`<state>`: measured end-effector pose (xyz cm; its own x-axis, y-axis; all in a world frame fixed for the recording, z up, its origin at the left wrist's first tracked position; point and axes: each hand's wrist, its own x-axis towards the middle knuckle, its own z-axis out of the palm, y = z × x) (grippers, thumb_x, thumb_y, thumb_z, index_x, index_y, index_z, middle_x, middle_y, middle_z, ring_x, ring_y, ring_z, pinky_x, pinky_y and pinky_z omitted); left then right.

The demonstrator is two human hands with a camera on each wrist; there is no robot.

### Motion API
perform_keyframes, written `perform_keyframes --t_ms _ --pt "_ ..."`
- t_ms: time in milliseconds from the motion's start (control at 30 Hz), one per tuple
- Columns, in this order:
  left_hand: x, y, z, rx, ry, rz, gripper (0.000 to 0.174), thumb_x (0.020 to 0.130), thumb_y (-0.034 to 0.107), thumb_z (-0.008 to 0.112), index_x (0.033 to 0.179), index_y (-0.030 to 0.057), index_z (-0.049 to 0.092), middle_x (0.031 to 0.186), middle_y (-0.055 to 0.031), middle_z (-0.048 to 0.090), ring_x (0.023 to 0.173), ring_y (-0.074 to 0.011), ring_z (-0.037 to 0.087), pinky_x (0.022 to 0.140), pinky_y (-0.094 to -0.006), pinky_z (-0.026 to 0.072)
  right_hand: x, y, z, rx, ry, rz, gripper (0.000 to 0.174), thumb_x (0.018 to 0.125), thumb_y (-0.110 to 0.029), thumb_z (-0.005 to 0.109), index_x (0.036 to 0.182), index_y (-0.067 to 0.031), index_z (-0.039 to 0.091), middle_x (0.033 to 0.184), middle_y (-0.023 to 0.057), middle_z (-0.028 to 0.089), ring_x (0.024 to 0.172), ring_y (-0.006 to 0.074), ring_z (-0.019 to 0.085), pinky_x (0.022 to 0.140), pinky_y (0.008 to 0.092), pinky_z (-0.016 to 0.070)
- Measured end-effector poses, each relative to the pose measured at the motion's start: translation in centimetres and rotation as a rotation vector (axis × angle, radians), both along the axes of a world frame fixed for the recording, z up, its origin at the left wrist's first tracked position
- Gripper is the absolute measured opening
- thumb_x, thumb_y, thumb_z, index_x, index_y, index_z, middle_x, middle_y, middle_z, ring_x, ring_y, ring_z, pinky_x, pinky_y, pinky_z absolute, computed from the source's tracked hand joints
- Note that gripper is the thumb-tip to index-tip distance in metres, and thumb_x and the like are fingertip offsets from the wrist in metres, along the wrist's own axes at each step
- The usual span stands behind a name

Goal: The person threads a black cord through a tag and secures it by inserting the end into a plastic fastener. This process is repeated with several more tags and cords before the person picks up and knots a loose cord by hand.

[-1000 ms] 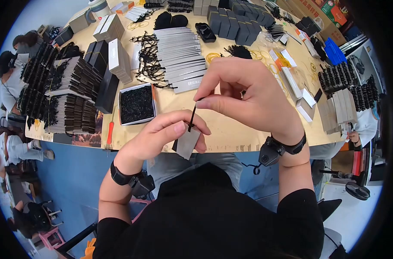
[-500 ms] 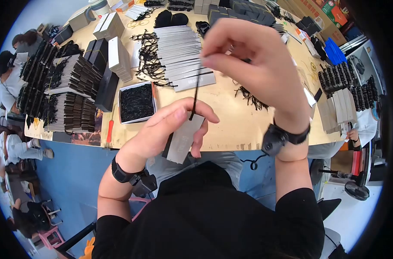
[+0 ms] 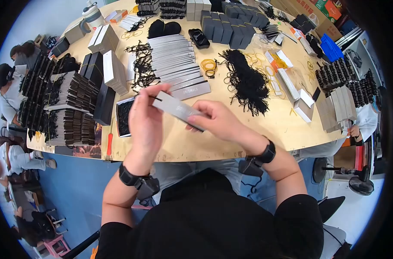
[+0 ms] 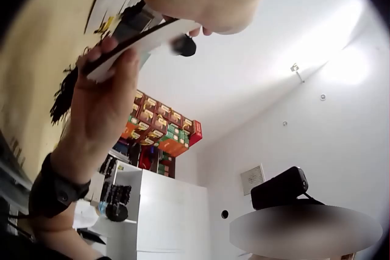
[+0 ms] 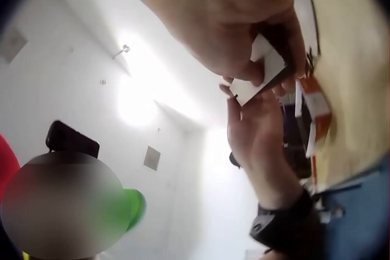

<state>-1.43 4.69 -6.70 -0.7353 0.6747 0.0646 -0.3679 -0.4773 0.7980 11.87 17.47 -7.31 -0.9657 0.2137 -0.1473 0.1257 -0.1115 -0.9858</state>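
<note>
Stringing a tag: my left hand (image 3: 145,118) and right hand (image 3: 220,123) each pinch an end of the grey tag (image 3: 175,107), held above the table's (image 3: 213,142) near edge. Its black string (image 3: 154,98) looks threaded; laying it down would, I judge, need one hand to let go.

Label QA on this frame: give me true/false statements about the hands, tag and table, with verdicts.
The left hand and the right hand both hold the grey tag. True.
A pile of black cords lies on the table beyond the right hand. True.
The grey tag lies flat on the table. False: the hands hold it up off the surface.
A red-handled tool lies near the table's front edge. True.
The left hand is empty. False: it pinches one end of the grey tag.
</note>
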Motion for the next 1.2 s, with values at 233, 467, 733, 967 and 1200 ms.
perform_keyframes --t_ms 233,467,733,967,1200 --pt "-8.3 -1.6 0.2 -0.527 0.457 -0.003 0.035 0.093 0.024 0.042 0.08 -0.0002 0.064 0.077 -0.0053 0.063 0.068 -0.0088 0.05 0.064 -0.0227 0.038 -1.3 6.9 1.9 0.839 -0.041 0.074 0.021 0.072 -0.014 0.066 0.089 -0.0029 0.061 0.072 0.0102 0.061 0.066 0.0224 0.06 0.062 0.0314 0.0458" --pt "-8.5 -0.1 -0.6 -0.946 1.238 0.328 0.015 0.079 0.01 0.061 0.09 0.0016 0.057 0.076 -0.0134 0.059 0.069 -0.0314 0.058 0.063 -0.036 0.0458 -5.7 7.6 -2.1 1.238 0.151 -0.003 0.022 0.065 -0.014 0.068 0.085 -0.0076 0.06 0.082 0.008 0.06 0.081 0.025 0.059 0.07 0.0352 0.0472" --pt "-6.0 -6.5 -0.8 -1.144 1.402 0.097 0.013 0.069 0.006 0.066 0.079 0.004 0.059 0.071 -0.0078 0.055 0.075 -0.0273 0.054 0.066 -0.037 0.0433 3.4 12.0 0.4 1.183 -0.246 -0.598 0.022 0.069 -0.015 0.069 0.085 -0.0039 0.06 0.077 0.0086 0.059 0.072 0.025 0.058 0.064 0.034 0.0466" --pt "-5.7 -6.9 -1.9 -1.092 1.411 0.161 0.008 0.07 0.004 0.064 0.075 0.0054 0.057 0.071 -0.0074 0.054 0.073 -0.028 0.053 0.065 -0.0372 0.043 5.8 16.0 -1.5 0.826 -0.265 -0.551 0.013 0.072 -0.013 0.068 0.076 -0.0016 0.064 0.064 0.0016 0.058 0.061 0.0097 0.051 0.058 0.0242 0.0406" --pt "-5.9 -7.3 -2.3 -1.052 1.453 0.184 0.008 0.072 0.006 0.064 0.075 0.0046 0.056 0.073 -0.0084 0.054 0.075 -0.0287 0.052 0.064 -0.0373 0.0426 6.6 18.7 2.5 0.861 -0.083 -0.77 0.014 0.078 -0.015 0.064 0.078 -0.0017 0.062 0.067 -0.0003 0.059 0.064 0.0057 0.052 0.06 0.0207 0.0403"
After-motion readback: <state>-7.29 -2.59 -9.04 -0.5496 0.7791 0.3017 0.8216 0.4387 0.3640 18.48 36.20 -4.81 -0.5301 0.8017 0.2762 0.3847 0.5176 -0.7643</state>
